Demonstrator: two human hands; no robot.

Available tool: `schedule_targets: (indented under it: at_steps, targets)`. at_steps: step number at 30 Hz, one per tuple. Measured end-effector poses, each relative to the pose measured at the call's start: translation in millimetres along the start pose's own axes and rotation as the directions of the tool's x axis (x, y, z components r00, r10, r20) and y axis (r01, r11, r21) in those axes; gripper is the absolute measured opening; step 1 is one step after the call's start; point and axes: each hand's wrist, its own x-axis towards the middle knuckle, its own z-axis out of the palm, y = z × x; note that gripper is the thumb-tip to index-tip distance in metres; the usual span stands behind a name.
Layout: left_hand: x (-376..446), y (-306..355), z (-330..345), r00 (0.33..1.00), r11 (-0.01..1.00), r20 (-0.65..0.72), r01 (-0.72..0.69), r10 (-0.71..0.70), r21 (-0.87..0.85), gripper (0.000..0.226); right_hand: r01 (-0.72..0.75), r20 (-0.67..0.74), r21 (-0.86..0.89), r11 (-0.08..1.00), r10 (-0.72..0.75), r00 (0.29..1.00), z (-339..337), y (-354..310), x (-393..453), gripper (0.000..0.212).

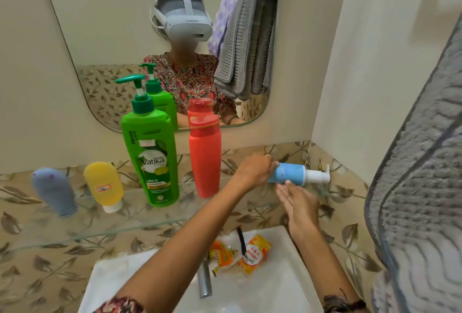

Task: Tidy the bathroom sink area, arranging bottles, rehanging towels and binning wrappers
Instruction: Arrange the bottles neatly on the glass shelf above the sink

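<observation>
Well, from the head camera, both hands are busy at the far right end of the glass shelf (100,231) under the mirror (105,25). The left hand (255,171) has its grip closed around the base of a small blue pump bottle (290,174), which lies on its side with its white pump head pointing toward 3 o'clock, near the corner of the wall. The right hand (297,202) sits just below the bottle at 6 o'clock, fingers spread and loose, its thumb tip touching the bottle's underside; its grip is released, holding nothing.

Along the shelf toward 9 o'clock stand the other bottles. A red bottle (205,160) is upright just beside the left wrist, then a tall green Vatika pump bottle (152,160), upright too. Further toward 9 o'clock a yellow tube (103,184) stands on its white cap, and a grey-blue tube (53,191) stands blurred at the end of the row.

Down at 6 o'clock, in the white sink (275,287), orange and yellow wrappers (240,254) lie crumpled beside the metal tap (205,280), with a thin black object across them that I cannot make out.

A grey textured towel (420,200) hangs at the 3 o'clock edge, and the mirror shows grey and purple towels hanging.
</observation>
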Motion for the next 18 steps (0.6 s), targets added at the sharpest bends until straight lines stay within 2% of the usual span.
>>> schedule_targets:
  at_steps: [2,5,8,11,13,15,18]
  targets:
    - [-1,-2,0,0.997,0.998,0.070,0.047,-0.044,-0.040,0.048,-0.026,0.027,-0.015,1.000,0.026,0.999,-4,-4,2,0.045]
    - [-15,-3,-1,0.993,0.963,0.112,0.067,-0.038,-0.263,0.043,-0.028,0.080,-0.085,0.996,0.035,0.996,-10,-7,1,0.050]
    - [-36,-3,3,0.993,0.841,0.105,0.100,-0.051,-0.532,0.038,0.062,0.081,-0.114,0.992,-0.053,0.995,-13,-5,-5,0.049]
    - [-52,5,6,0.999,0.634,-0.007,0.026,-0.049,-0.773,0.045,0.230,0.114,-0.104,0.968,-0.218,0.969,-12,-10,-9,0.045]
    - [-56,9,4,0.990,0.541,-0.116,-0.055,-0.080,-0.840,0.052,0.358,0.191,-0.132,0.924,-0.331,0.924,-9,-17,-7,0.046]
    - [-58,8,2,0.961,0.562,-0.240,-0.123,-0.139,-0.818,0.058,0.457,0.307,-0.191,0.869,-0.389,0.868,-2,-27,-4,0.047]
    - [-61,0,3,0.926,0.565,-0.319,-0.158,-0.199,-0.810,0.054,0.524,0.477,-0.311,0.793,-0.347,0.808,11,-36,4,0.050]
